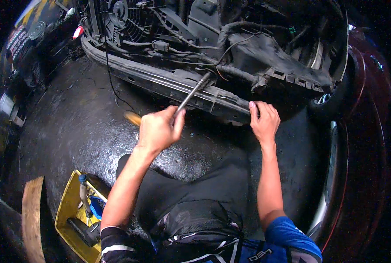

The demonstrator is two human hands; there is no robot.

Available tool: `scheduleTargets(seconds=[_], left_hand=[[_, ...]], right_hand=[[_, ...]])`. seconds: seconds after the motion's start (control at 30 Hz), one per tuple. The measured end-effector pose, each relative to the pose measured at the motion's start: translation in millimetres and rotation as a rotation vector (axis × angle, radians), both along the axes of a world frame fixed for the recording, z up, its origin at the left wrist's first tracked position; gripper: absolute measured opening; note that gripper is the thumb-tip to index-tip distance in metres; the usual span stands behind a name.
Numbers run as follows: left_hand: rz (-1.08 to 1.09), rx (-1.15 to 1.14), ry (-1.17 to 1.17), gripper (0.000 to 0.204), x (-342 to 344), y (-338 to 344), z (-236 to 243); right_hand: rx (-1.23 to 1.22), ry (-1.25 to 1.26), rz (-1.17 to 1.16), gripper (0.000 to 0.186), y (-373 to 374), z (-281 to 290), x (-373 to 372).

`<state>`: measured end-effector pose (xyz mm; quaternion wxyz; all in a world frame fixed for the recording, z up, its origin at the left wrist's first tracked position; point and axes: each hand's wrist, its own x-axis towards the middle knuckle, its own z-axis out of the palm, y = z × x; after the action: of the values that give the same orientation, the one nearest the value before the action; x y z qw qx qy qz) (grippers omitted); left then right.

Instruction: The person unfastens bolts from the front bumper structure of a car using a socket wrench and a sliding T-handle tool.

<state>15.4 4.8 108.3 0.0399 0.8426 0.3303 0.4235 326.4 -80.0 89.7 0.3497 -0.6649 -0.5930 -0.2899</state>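
My left hand [158,129] is closed round a long steel wrench handle [187,99], whose far end reaches up to the upper edge of a dark front crossbeam [147,76]. My right hand [263,120] grips the right end of the same beam, thumb on the left and fingers curled at its edge. Above the beam, the car's exposed front holds a fan [121,17], dark hoses [235,72], thin wires and grimy panels. What the wrench's tip engages is too dark to make out.
A yellow bin [64,206] with tools stands at lower left beside a wooden plank [32,215]. A maroon car body [366,153] lines the right side. Dark clutter [35,61] is at far left. My legs are over the wet, dark floor [86,122].
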Motion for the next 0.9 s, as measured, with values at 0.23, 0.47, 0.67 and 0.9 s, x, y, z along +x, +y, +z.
scheduleTargets(seconds=[0.23, 0.47, 0.67, 0.9], left_hand=[[-0.501, -1.615, -0.944, 0.067, -18, 12, 22], [-0.031, 0.512, 0.326, 0.019, -20, 18, 9], [-0.167, -0.681, -0.459, 0.046, -10, 25, 9], [0.026, 0.292, 0.422, 0.029, -16, 10, 12]], right_hand=[[-0.016, 0.009, -0.015, 0.025, -3, -3, 1], [-0.019, 0.013, 0.024, 0.024, 1, 3, -4], [-0.013, 0.022, -0.002, 0.022, 0, -1, -2], [0.004, -0.008, 0.009, 0.022, 0, 2, -2]])
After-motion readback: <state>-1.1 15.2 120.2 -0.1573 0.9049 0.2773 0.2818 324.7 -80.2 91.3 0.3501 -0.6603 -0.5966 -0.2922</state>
